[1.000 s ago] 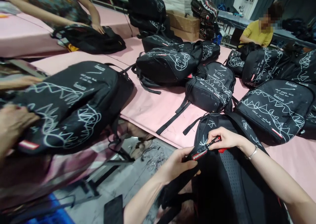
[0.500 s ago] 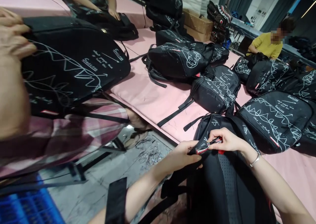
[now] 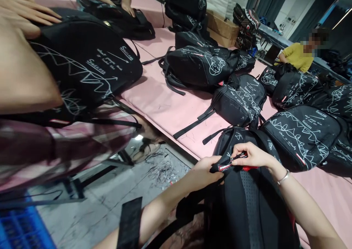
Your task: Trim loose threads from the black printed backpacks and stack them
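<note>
A black backpack (image 3: 222, 216) stands upright in front of me, its padded back panel facing me. My left hand (image 3: 206, 171) is closed on its shoulder strap (image 3: 217, 165), near a small red-and-white label (image 3: 224, 166). My right hand (image 3: 254, 155) pinches a small dark tool (image 3: 242, 155) that looks like thread snips, with its tip close to the label. The fingers hide most of the tool. A red patch (image 3: 249, 167) shows on the bag under my right hand. The loose strap end (image 3: 129, 221) hangs beside my left forearm.
Several black backpacks with white scribble prints, such as one backpack (image 3: 299, 135), lie on the pink table (image 3: 154, 95). At left, a co-worker's hand (image 3: 30, 11) rests on another backpack (image 3: 82, 58). A blue crate (image 3: 24, 223) and thread scraps (image 3: 162, 168) are on the floor.
The co-worker's hand at left has opened out flat over the top of their backpack, and that arm has shifted right. My hands keep nearly the same hold at the label.
</note>
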The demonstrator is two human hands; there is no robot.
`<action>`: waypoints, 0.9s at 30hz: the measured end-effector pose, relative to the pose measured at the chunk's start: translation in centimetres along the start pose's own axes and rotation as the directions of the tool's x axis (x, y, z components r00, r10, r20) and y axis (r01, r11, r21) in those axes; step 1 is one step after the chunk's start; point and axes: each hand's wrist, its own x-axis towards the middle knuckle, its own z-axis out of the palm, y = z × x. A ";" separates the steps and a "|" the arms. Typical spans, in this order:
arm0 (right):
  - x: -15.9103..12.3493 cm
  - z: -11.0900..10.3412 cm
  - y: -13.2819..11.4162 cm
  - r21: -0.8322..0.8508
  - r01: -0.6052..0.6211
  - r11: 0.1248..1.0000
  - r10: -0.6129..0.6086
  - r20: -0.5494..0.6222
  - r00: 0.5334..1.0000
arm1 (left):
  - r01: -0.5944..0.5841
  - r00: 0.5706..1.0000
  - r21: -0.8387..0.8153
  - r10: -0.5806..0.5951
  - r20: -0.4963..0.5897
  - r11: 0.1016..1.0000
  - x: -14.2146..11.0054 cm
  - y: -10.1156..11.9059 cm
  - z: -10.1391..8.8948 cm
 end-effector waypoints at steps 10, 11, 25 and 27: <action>0.0 1.0 0.4 0.208 -0.010 0.978 0.020 -0.044 0.999 | -0.021 0.999 0.034 0.022 -0.038 0.999 0.3 0.0 0.5; -0.1 1.2 0.7 0.277 -0.009 0.961 0.038 -0.099 0.994 | -0.037 0.997 0.019 0.038 -0.070 0.999 0.3 -0.2 0.5; -0.6 9.8 2.4 0.833 0.108 0.543 0.557 -0.454 0.695 | 0.021 0.907 0.247 0.085 -0.413 0.969 0.0 -1.1 1.0; -0.2 9.6 1.9 0.855 0.144 0.498 0.549 -0.440 0.711 | 0.058 0.859 0.370 0.142 -0.492 0.927 -0.3 -1.2 1.1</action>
